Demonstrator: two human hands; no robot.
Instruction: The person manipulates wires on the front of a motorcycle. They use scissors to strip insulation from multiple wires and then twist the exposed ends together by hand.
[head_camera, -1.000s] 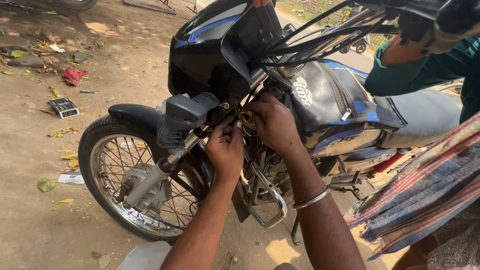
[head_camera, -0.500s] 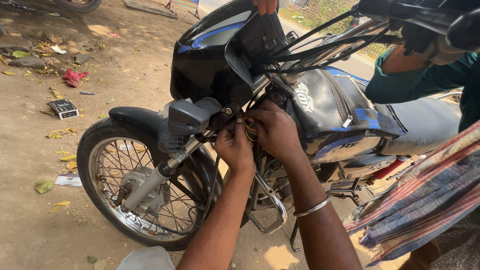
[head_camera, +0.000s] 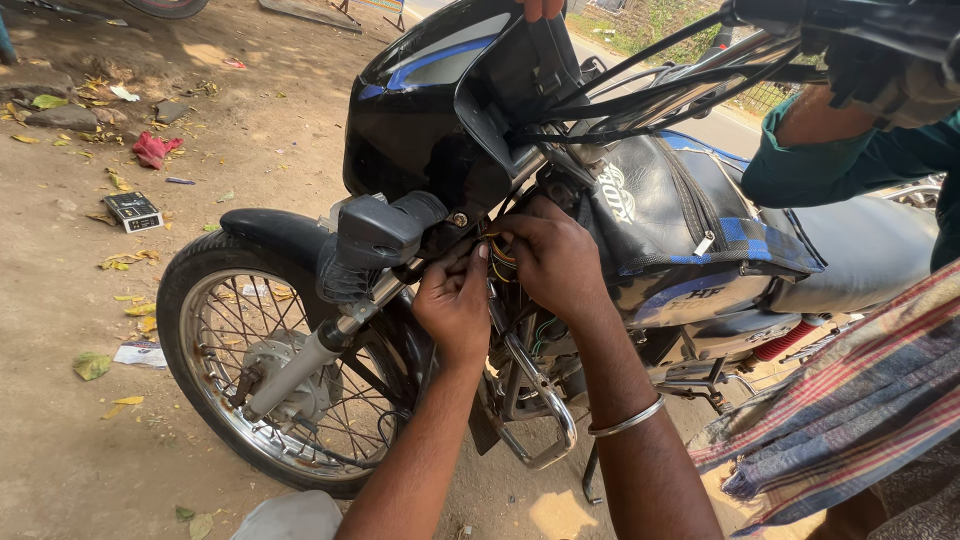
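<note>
Wires (head_camera: 503, 256): small bundle of yellow, orange and green strands, tucked behind the headlight cowl (head_camera: 430, 110) at the steering head of the motorcycle (head_camera: 640, 210), just above the crash guard (head_camera: 540, 400). Mostly hidden by fingers; ends not visible. Left hand (head_camera: 455, 300) curled shut, thumb and fingertips pinching at the bundle from the left. Right hand (head_camera: 555, 260) closed over it from the right, fingers bent in, bangle (head_camera: 627, 420) on the wrist. Hands touch each other at the bundle. Turn signal (head_camera: 375, 235) sits just left of the left hand, above the fork (head_camera: 300, 365) and spoked front wheel (head_camera: 270, 370). Bike is black with blue stripes, tank in a padded cover. Another person in a green sleeve (head_camera: 850, 165) is at the handlebar (head_camera: 850, 20), upper right. Dirt ground (head_camera: 60, 440) with leaves, a small box (head_camera: 132, 211) and a red rag (head_camera: 153, 149).
</note>
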